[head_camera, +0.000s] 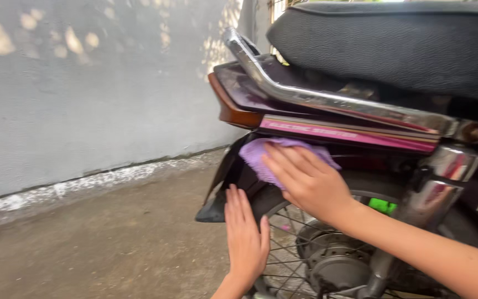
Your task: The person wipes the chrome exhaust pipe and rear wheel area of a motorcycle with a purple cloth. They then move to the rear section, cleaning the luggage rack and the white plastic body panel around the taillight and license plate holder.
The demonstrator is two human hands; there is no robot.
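Note:
My right hand (308, 180) presses a purple cloth (261, 155) flat against the black rear mudguard (233, 177) of a motorcycle, just under the maroon tail panel (349, 133). Lower down, my left hand (245, 238) lies flat with its fingers together on the mudguard's underside, beside the spoked rear wheel (305, 260). It holds nothing.
A black seat (394, 44) and a chrome grab rail (305, 94) sit above the tail. An orange tail lamp (233, 111) points left. A chrome shock absorber (432, 188) stands at right. A grey wall (84, 99) and concrete ground (100, 249) fill the left.

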